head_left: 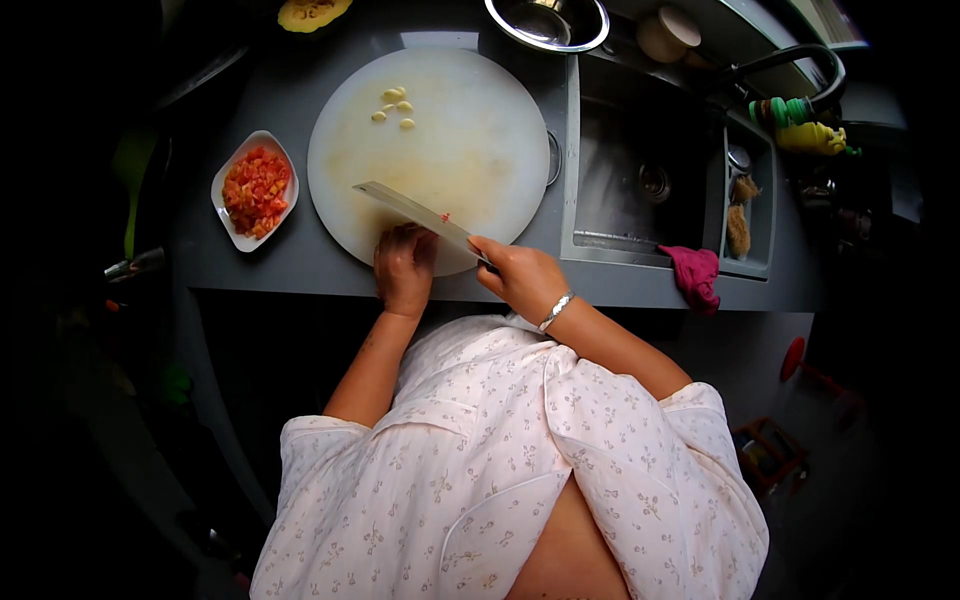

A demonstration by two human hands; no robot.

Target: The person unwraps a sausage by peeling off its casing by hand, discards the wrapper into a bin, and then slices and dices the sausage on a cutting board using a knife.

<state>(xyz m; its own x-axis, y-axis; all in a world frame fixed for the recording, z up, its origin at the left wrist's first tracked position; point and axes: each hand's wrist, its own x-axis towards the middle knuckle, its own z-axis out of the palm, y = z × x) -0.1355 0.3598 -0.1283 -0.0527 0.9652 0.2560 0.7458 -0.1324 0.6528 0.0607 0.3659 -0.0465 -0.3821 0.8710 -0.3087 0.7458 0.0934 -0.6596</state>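
Fingers of our right hand (530,280) clamped on knife (420,213) at handle end; blade slants forward-left, just beyond fingers of our left hand (404,270). Those partly hidden; we cannot tell whether they grip. Beneath, round board (450,140); pale cloves (404,106) farther out. Dish (244,243) of red pieces (256,190) left, on surface (285,90).
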